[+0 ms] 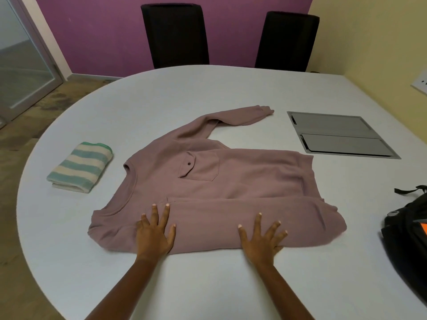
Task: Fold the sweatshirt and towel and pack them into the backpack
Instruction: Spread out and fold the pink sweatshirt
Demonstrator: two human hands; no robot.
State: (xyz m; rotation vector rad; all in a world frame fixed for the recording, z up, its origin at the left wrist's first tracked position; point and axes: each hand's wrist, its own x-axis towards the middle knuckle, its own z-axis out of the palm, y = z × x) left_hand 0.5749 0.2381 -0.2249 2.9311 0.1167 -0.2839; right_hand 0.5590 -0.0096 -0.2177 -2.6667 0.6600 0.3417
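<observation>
A mauve sweatshirt (pixel 242 176) lies flat on the white table (pixel 208 285), neck to the left, chest pocket up. Its near sleeve is folded along the body's front edge; the far sleeve stretches out toward the back right. My left hand (pixel 154 234) presses flat on the folded sleeve near the shoulder, fingers spread. My right hand (pixel 262 239) presses flat on the same sleeve further right. A folded towel (pixel 80 167) with green and cream stripes sits to the left of the sweatshirt. The black backpack (pixel 409 229) with an orange patch lies at the table's right edge, partly out of view.
A grey metal cable hatch (pixel 339 135) is set flush into the table at the back right. Two black chairs (pixel 175 35) stand behind the table against a purple wall. A glass door is at the far left.
</observation>
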